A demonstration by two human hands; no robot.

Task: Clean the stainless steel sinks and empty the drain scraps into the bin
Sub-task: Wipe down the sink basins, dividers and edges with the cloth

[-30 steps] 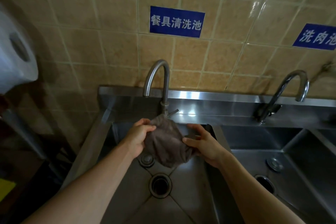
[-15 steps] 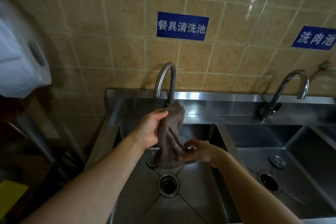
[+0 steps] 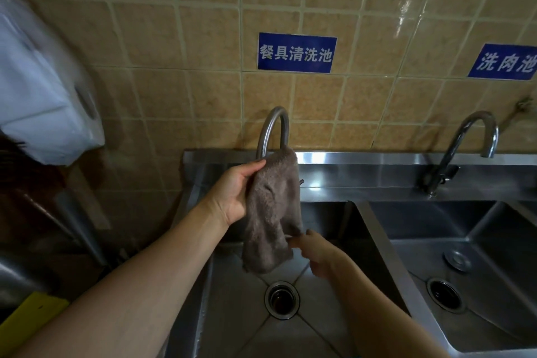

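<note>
Tan tile wall [image 3: 203,38] w/ 2 blue signs. 2 steel sinks below: left sink [image 3: 334,325], right sink [image 3: 494,241], drains bare. Left hand [image 3: 232,192] grips brown cloth [image 3: 273,212] over left sink; right hand [image 3: 316,253] pinches its bottom edge.

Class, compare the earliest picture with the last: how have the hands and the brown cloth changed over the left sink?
The left hand has lifted the cloth's top edge toward the faucet, while the right hand has dropped to pinch its lower edge. The brown cloth, bunched between both hands before, now hangs stretched out lengthwise. Both hands still hold it above the left sink; no water runs.
</note>
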